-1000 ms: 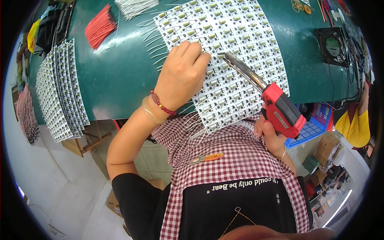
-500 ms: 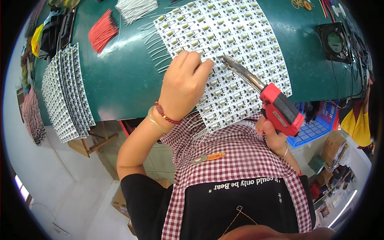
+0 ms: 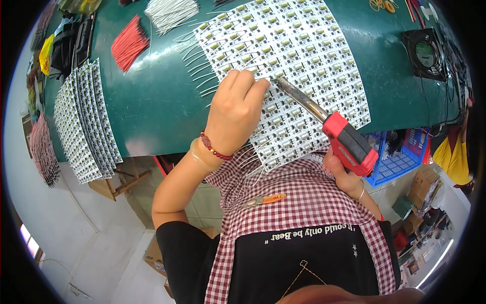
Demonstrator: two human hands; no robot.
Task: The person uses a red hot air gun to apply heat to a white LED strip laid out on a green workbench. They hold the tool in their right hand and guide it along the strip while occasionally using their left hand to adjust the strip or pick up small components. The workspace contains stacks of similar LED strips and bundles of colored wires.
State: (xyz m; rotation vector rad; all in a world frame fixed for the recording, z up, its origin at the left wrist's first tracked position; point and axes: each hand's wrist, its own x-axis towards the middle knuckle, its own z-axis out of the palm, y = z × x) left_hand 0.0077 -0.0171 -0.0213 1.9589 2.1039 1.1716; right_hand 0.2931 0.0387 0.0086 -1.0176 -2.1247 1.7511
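A large white sheet of small circuit boards [image 3: 318, 93] lies on the green table in front of me, with rows of white wires [image 3: 195, 63] sticking out past its left edge. My left hand [image 3: 234, 111] is over the sheet, thumb and forefinger closed in a pinch on a thin white wire, mostly hidden by the fingers. My right hand [image 3: 343, 175] grips a red and black soldering gun [image 3: 350, 144] at the sheet's right side. Its metal tip reaches the boards right beside my left fingertips; whether it touches the wire I cannot tell.
Bundles of red wires [image 3: 130, 43] and white wires [image 3: 172, 12] lie at the back left. More board sheets [image 3: 83, 121] stand fanned at the left edge. A black fan [image 3: 425, 54] sits at the right, above a blue crate [image 3: 397, 159] below the table.
The soldering gun has shifted slightly left and down, its tip now closer to my left fingertips. My left hand has moved slightly down and stays pinched.
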